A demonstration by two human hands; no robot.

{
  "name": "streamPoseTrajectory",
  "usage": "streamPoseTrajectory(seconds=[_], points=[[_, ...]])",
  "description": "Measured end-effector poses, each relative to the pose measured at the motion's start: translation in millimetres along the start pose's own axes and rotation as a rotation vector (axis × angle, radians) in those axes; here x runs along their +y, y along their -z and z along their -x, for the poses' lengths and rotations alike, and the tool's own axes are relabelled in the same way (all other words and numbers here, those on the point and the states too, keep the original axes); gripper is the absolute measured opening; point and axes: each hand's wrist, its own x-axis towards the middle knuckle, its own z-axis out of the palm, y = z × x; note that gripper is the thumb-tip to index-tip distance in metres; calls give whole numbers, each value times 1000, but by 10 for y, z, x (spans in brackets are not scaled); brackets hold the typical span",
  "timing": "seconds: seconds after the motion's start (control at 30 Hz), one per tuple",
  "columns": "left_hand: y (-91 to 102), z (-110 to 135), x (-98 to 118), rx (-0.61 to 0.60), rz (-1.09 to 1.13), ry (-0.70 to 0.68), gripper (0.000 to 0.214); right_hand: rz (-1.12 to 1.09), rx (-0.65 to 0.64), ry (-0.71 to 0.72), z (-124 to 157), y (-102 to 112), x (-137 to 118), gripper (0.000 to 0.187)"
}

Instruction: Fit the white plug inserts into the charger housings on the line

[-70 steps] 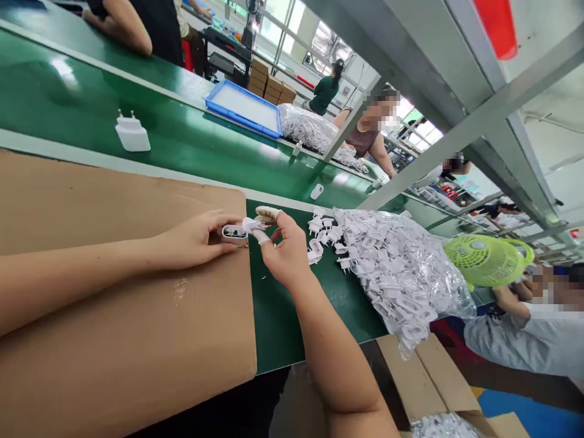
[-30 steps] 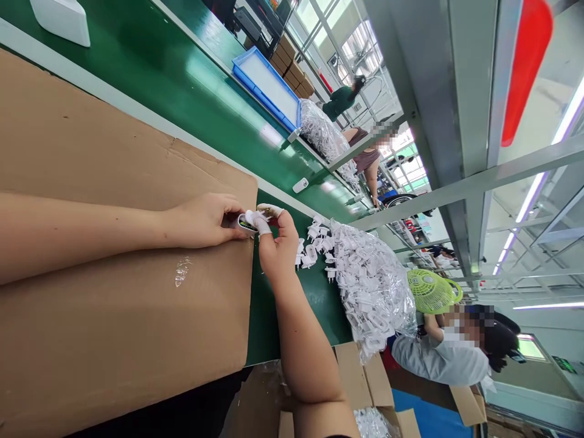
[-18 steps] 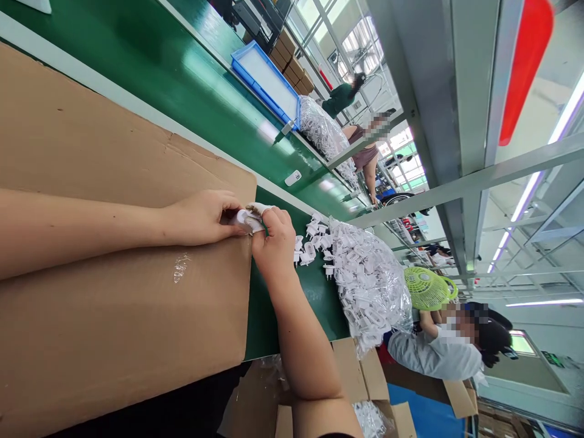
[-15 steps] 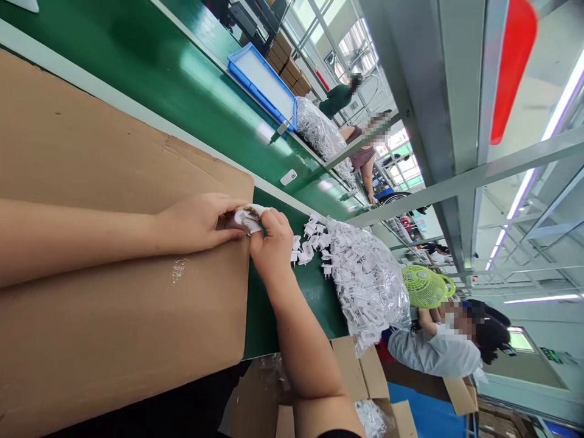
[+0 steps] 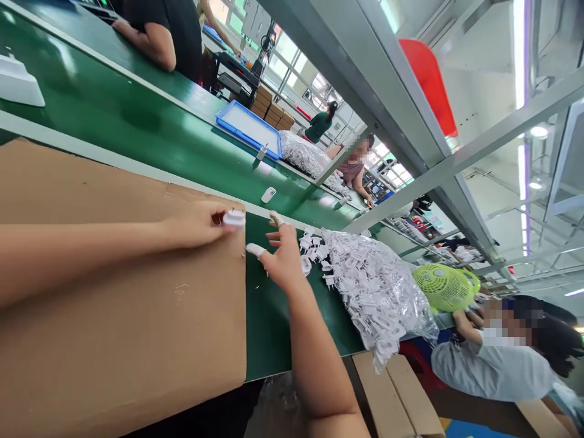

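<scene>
My left hand [image 5: 196, 225] is closed on a white plug adapter [image 5: 234, 219], held near the corner of the brown cardboard sheet [image 5: 137, 316]. Small thin pins seem to show on the adapter's upper side. My right hand [image 5: 286, 255] is apart from it, with thumb and fingers spread and nothing between them. White covers sit on its thumb tip and on one fingertip. Just beyond my right hand, loose white plug adapters [image 5: 314, 246] lie on the green bench top [image 5: 269, 322]. Beside them a clear plastic bag [image 5: 378, 286] is full of similar white pieces.
A green conveyor belt [image 5: 182, 143] runs past, carrying a small white part [image 5: 269, 194]. A blue-rimmed tray [image 5: 249, 129] stands beyond it. A person in a light shirt [image 5: 493, 365] sits near a green basket [image 5: 444, 287]. Cardboard boxes [image 5: 396, 395] stand below the bench.
My right hand has let go of the adapter and moved away, its fingers opening. My left hand keeps hold of the adapter. The camera view has shifted and turned slightly.
</scene>
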Motion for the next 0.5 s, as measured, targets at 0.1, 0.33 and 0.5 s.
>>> streamPoseTrajectory(seconds=[0.1, 0.33, 0.5], points=[[220, -437, -188, 123, -158, 180, 54, 300, -147, -38, 76, 365, 49, 54], [620, -1170, -625, 249, -322, 347, 103, 498, -346, -149, 36, 365, 93, 35], [590, -1192, -523, 420, -385, 278, 129, 222, -157, -163, 10, 261, 129, 29]])
